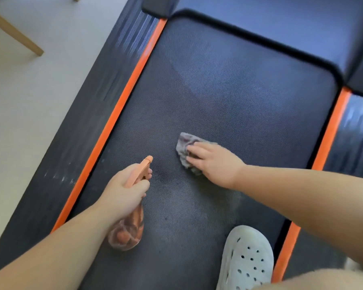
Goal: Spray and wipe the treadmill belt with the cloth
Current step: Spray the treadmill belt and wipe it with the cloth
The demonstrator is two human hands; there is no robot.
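The treadmill belt [228,91] is dark charcoal with a fine, even dotted weave, paler and bluish where light falls on it. 2 bright orange strips [122,101] edge it, 1 along each side. The side rails [88,114] are dark grey with thin ribbed lines. The cloth [184,143] is mottled grey. The spray bottle [127,233] has a peach-orange head and a clear, orange-tinted body. The clog [247,258] is pale grey-white, dotted with dark holes. The floor [29,91] is off-white.

Left hand [124,185], right hand [216,162] bare; forearms bare; pale grey clog [246,260], round holes.
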